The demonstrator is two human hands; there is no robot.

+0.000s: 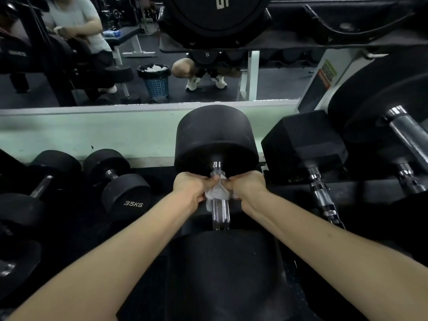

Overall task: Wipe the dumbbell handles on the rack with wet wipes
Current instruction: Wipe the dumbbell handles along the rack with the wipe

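Note:
A large black round-headed dumbbell (215, 137) lies on the rack straight ahead, its chrome knurled handle (220, 214) pointing toward me. A white wet wipe (216, 192) is wrapped over the far part of that handle. My left hand (190, 189) grips the wipe from the left side. My right hand (246, 187) pinches it from the right, fingers curled against the handle. The stretch of handle under the wipe and fingers is hidden.
A 35KG dumbbell (126, 193) and another round one (41, 186) lie to the left. A hex dumbbell (305, 144) and bigger ones (403, 130) lie to the right. A mirror behind the rack reflects a blue waste basket (155, 82) and a seated person (76, 24).

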